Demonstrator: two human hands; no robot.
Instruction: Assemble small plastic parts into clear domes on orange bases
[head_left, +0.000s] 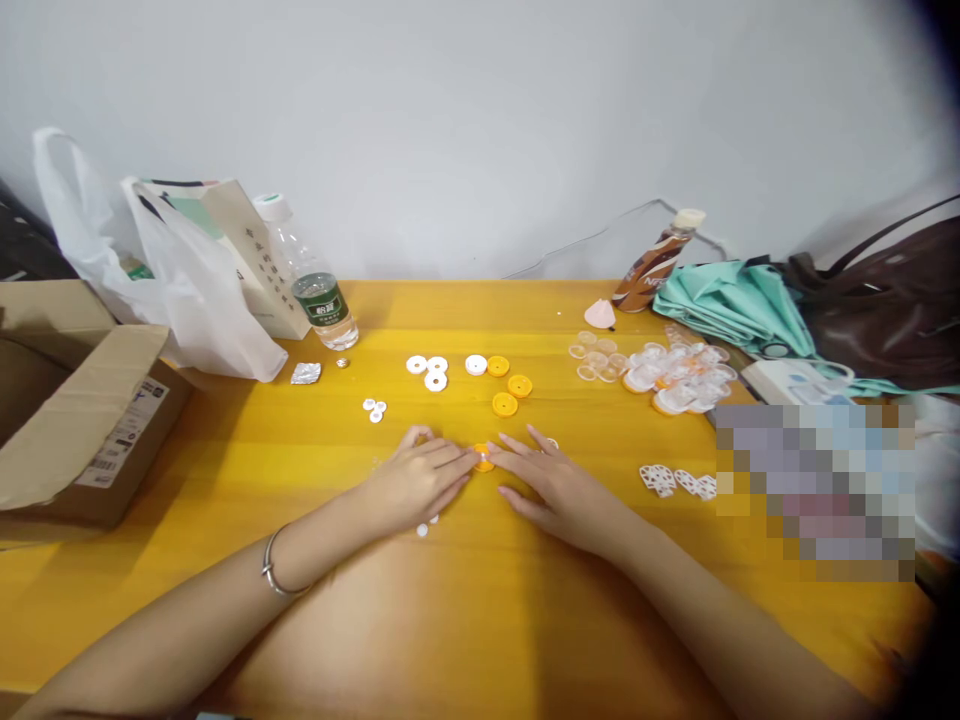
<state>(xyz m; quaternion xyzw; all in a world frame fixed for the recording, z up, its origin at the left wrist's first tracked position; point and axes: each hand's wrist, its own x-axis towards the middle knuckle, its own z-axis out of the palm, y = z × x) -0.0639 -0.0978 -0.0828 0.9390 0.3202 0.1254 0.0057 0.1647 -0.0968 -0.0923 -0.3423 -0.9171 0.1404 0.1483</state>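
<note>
Yellow tabletop (300, 620) against pale wall (480, 140); your left hand (424, 480) has fingertips at orange disc (484, 464), cannot tell if pinching; right hand (559, 495) fanned wide, index at disc's other edge; disc lies between both, likely braced to steady it; loose orange discs (505, 404) just beyond, white rings (436, 381) beside, seemingly sorted by kind, within reach; transparent-and-orange heap (679, 378) farther, off your right.
</note>
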